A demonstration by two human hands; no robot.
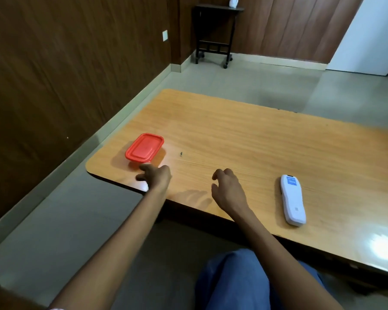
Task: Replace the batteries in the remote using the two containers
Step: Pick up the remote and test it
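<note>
A small rectangular container with a red lid (144, 148) stands near the table's left front corner, its lid on. My left hand (157, 176) hovers just in front of it, fingers spread and curled, holding nothing. My right hand (226, 189) is over the table's front edge, fingers loosely apart and empty. A white remote (292, 199) lies flat on its front to the right of my right hand, back side up with a blue label at its far end. Only one container is in view.
The wooden table (255, 142) has a rounded left corner and a glossy patch at the right front. Grey floor surrounds it. A dark wheeled side table (215, 30) stands by the back wall. My blue-trousered knee (233, 280) is below the table edge.
</note>
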